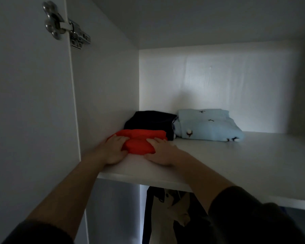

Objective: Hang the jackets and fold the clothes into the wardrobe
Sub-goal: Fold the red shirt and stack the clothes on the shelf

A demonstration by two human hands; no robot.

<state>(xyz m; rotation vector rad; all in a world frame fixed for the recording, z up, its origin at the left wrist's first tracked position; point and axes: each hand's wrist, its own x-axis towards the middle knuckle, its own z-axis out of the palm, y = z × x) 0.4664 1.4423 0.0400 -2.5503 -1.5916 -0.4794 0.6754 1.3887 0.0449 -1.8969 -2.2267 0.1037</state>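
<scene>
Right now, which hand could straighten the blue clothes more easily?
Probably the right hand. It holds the red garment at its right end, nearer the light blue clothes farther right on the shelf. The left hand holds the left end, beside the wardrobe wall.

Folded red garment on shelf, dark garment just behind, pale-blue garment right

Boxed in left and behind, open to the right.
The left hand and right hand grip the red garment. The side wall stands just left of the grip and the dark folded garment touches behind. The pale blue garment lies behind-right, while bare shelf runs rightward.
</scene>
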